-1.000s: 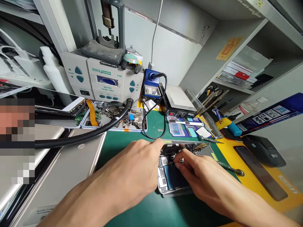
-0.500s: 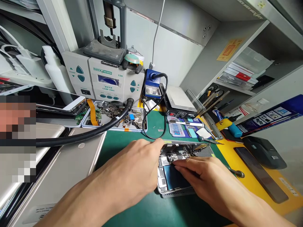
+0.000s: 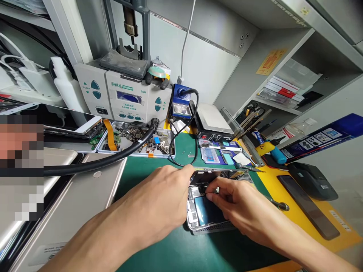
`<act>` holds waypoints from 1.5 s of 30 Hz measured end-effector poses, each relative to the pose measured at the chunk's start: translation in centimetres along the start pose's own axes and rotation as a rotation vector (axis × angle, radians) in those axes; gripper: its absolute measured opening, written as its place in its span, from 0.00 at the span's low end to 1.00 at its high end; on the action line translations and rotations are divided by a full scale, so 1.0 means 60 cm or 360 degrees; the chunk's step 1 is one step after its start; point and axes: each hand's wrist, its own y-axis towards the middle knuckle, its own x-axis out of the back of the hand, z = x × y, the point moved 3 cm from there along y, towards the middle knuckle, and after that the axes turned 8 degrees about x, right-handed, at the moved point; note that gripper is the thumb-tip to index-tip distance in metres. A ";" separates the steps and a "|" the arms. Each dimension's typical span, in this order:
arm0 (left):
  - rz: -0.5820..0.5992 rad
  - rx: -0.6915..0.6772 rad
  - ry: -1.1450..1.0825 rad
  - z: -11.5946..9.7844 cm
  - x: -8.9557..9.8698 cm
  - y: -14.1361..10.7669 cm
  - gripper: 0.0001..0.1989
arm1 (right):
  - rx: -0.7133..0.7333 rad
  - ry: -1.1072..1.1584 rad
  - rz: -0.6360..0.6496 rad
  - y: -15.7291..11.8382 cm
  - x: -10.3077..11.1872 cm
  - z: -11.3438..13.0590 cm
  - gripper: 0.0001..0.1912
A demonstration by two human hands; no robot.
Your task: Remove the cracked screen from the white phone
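An opened phone (image 3: 193, 217) lies on a perforated metal plate (image 3: 211, 229), its dark battery (image 3: 208, 211) and inner parts showing. My left hand (image 3: 172, 194) is closed on the phone's left side, thumb at the raised screen part (image 3: 208, 176) along the back edge. Over the phone's middle, my right hand (image 3: 234, 200) pinches with thumb and index fingertips just above the battery. Whatever is between those fingertips is too small to make out.
A hot air station (image 3: 129, 96) stands at the back left, its black hose (image 3: 113, 160) crossing a tray of circuit boards (image 3: 141, 153). A screwdriver (image 3: 246, 167) lies behind the phone. Laptops (image 3: 85, 189) fill the left; a dark phone (image 3: 309, 207) rests at the right.
My right hand's fingers have bent more, with the knuckles raised and the fingertips still near the same spot on the phone. My left hand stays on the phone. The view has shifted slightly.
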 end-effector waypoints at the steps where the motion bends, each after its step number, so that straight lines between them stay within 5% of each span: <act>1: 0.0004 0.0005 -0.0004 0.000 0.000 0.000 0.07 | 0.0008 -0.0016 -0.0009 0.000 0.000 0.000 0.09; 16: -0.0069 -0.0010 -0.0015 0.003 0.002 -0.001 0.09 | 0.0113 -0.0114 -0.0035 0.004 -0.009 0.000 0.06; 25: -0.0048 0.0007 -0.0003 0.000 0.007 -0.003 0.09 | -0.0047 -0.0050 -0.0014 -0.017 -0.004 -0.005 0.09; 45: -0.0063 -0.0016 -0.0040 0.009 -0.001 -0.001 0.11 | 0.0159 -0.0168 -0.0104 -0.034 -0.022 -0.001 0.11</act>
